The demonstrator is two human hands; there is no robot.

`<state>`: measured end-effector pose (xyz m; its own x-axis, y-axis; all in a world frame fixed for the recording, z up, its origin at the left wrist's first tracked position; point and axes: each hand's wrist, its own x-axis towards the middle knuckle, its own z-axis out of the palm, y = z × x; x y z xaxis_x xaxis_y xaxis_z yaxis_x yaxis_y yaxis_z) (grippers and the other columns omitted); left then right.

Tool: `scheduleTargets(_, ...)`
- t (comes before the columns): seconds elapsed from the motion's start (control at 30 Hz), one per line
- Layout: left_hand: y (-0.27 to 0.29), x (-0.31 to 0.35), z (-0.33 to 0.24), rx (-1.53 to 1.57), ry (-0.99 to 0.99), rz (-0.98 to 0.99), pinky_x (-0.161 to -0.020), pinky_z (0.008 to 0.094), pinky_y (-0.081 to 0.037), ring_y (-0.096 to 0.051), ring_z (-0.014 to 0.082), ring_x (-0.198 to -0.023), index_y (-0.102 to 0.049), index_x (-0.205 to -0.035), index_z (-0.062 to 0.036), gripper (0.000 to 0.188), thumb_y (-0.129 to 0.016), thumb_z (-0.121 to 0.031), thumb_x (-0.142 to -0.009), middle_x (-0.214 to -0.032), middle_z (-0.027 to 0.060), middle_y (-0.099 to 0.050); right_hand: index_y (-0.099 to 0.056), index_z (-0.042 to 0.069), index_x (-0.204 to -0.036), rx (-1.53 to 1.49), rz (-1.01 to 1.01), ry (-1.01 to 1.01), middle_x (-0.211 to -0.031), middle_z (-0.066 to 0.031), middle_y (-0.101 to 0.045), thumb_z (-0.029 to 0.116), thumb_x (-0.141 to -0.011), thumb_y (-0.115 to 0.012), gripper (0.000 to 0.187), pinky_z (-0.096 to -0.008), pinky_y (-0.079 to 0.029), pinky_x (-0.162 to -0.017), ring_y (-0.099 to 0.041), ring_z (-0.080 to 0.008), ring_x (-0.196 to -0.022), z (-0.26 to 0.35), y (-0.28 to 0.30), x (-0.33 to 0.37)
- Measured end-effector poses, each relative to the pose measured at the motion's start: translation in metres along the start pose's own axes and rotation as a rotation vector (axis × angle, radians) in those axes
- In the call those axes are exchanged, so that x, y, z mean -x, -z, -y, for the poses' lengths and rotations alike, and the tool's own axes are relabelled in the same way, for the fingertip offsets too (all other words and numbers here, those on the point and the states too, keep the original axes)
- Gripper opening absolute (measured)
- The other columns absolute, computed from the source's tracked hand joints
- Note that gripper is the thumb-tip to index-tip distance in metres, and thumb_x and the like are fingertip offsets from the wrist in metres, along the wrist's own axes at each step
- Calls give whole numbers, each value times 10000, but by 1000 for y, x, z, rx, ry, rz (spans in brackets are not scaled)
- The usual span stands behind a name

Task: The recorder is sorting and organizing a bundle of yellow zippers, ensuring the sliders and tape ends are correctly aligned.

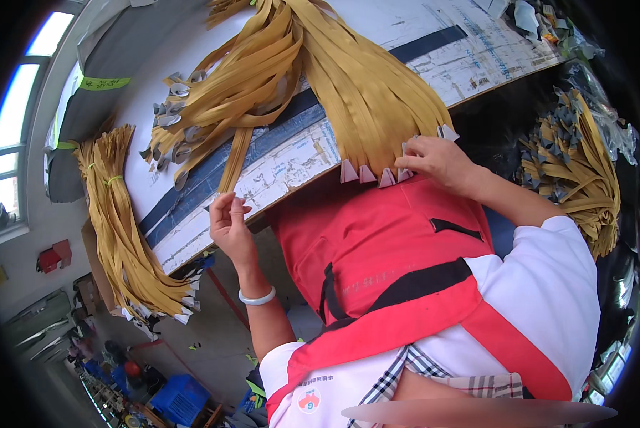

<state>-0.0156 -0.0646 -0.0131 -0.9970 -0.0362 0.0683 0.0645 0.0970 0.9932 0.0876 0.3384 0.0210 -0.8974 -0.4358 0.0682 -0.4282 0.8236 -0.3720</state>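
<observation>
A large bunch of long mustard-yellow strips that look like zipper tapes (362, 85) hangs over the table's near edge. Pale pinkish folded tabs (366, 173) cap their lower ends. At the right side of that row, my right hand (437, 160) has its fingers closed on a tabbed strip end; its fingertips partly hide the tab. Farther left, my left hand (231, 222) pinches the near end of a single yellow zipper tape (238, 158), which runs back across the table. Beyond it lies another heap of yellow tapes (227, 93) with grey looped tabs.
The white, worn table (291, 178) has a dark blue band along it. A tied yellow bundle (113, 207) hangs over its left end. Another bundle with grey tabs (569, 164) is at the right, by clear plastic (605, 107). A blue crate (182, 399) stands on the floor.
</observation>
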Motion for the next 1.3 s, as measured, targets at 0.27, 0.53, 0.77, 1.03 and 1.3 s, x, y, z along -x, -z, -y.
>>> scheduleTargets(0.27, -121, 48, -9, 42, -47, 677, -803, 231, -503, -609, 120, -914, -646, -1084, 17, 200, -622, 89, -899, -1048, 57, -604, -622, 71, -919, -50, 158, 60, -932, -79, -527, 41, -840, -627, 85, -350, -488, -712, -583, -226, -819, -10, 4, -20)
scheduleTargets(0.53, -145, 40, -24, 141, -356, 817, -920, 280, -496, -591, 168, -1073, -619, -1135, -5, 343, -684, 123, -824, -1239, 104, -553, -603, 33, -948, -1216, 20, -132, -916, -7, -565, 59, -917, -661, 71, -223, -480, -675, -585, -81, -758, 20, 24, -56)
scheduleTargets(0.77, -136, 31, -32, 328, -133, 642, -953, 331, -510, -578, 186, -1097, -565, -1170, 3, 407, -693, 137, -807, -1226, 101, -516, -608, 42, -957, -1478, 172, -292, -849, -21, -645, 146, -943, -667, 121, -214, -498, -633, -607, -76, -702, 28, 28, -74)
scheduleTargets(1.03, -133, 25, -38, 607, 44, 720, -957, 327, -491, -603, 183, -1063, -593, -1144, 0, 366, -726, 68, -809, -1160, 66, -571, -600, 48, -946, -1541, 191, -322, -845, -16, -637, 161, -941, -673, 135, -213, -489, -627, -600, -71, -682, 24, 15, -81)
scheduleTargets(1.3, -134, 28, -33, 697, 225, 629, -882, 297, -534, -643, 169, -977, -584, -1121, 13, 304, -698, 73, -846, -1059, 77, -645, -600, 48, -941, -1520, 204, -346, -799, -2, -617, 172, -937, -679, 147, -204, -469, -614, -580, -56, -668, 26, 7, -83)
